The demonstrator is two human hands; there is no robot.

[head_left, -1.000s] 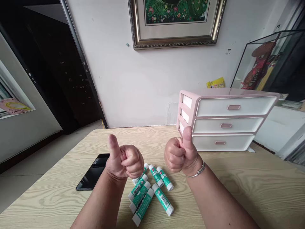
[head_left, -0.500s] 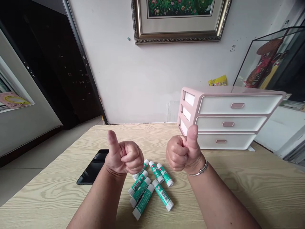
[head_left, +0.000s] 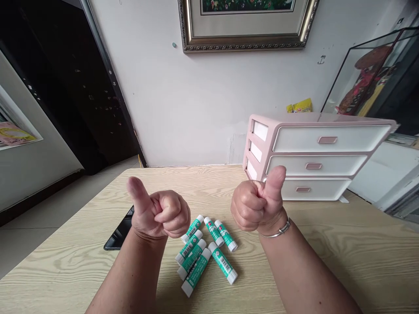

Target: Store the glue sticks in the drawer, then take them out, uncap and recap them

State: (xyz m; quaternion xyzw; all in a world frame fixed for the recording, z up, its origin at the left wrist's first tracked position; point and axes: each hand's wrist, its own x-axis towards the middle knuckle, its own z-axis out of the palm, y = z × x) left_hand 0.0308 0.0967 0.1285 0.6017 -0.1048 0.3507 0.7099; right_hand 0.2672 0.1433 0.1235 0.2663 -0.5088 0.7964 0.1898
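My left hand (head_left: 159, 211) and my right hand (head_left: 258, 203) are raised above the light wood table (head_left: 65, 270) as fists with thumbs up, holding nothing. A loose group of several green-and-white glue sticks (head_left: 195, 271) lies on the table between and below them, and neither hand touches it. My left hand hides part of a black smartphone (head_left: 119, 233) lying flat on the table. Behind my right thumb stands a pink-and-white three-drawer plastic organiser (head_left: 316, 157).
A gilt-framed picture (head_left: 245, 26) hangs on the white wall above the table. A yellow packet (head_left: 299, 106) sits behind the organiser, and a glass display case (head_left: 366, 74) stands at the right. A dark doorway (head_left: 65, 87) opens at the left, beyond the table's edge.
Both fists have moved slightly apart, with the thumbs leaning further outward. My left hand now covers more of the phone. The whole scene sits slightly higher in the view.
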